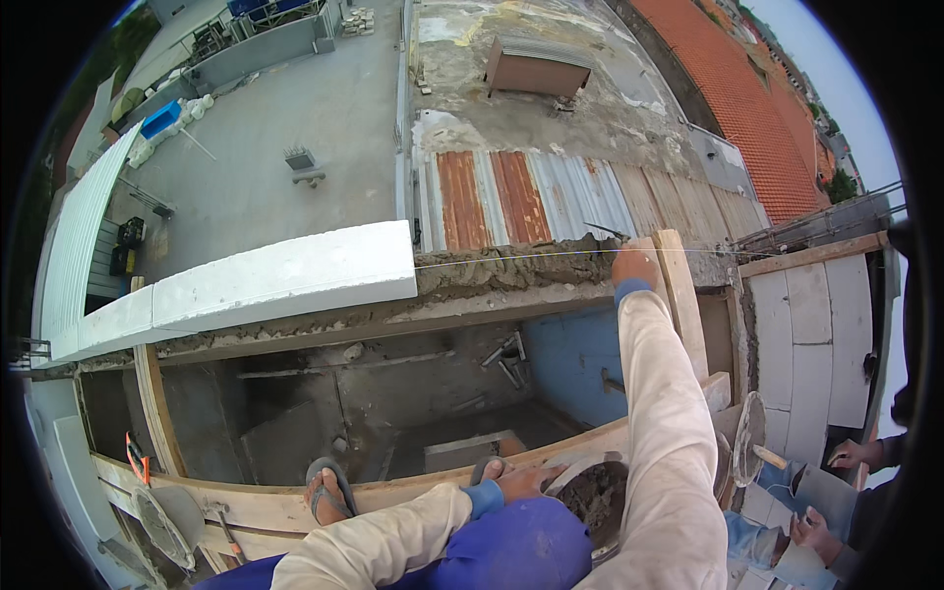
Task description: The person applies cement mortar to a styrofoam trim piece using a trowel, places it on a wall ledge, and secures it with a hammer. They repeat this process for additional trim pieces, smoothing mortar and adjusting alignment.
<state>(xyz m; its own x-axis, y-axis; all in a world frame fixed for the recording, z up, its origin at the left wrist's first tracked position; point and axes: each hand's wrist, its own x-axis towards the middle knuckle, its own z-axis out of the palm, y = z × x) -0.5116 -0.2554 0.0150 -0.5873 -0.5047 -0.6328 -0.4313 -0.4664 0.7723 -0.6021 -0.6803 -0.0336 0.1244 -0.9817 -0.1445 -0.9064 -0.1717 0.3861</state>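
Observation:
My right hand [636, 264] is stretched far forward over the wall top, closed round a trowel [606, 233] whose dark blade points left; the handle is hidden in the fist. Beneath it, rough grey mortar [492, 276] lies along the wall top, with a thin string [551, 255] running above it. A row of white blocks [285, 270] ends left of this mortar. Close to my body, my left hand [529, 482] grips the rim of a bucket [597, 503] with wet mortar inside. My right forearm hides part of the bucket.
My sandalled feet stand on planks [403, 489] beside a deep opening [393, 393]. An upright board [680, 300] rises right of my right arm. A hammer [229, 536] and orange-handled tool [138, 458] lie left. A co-worker's hands [814, 532] show at lower right, near a bucket [749, 433].

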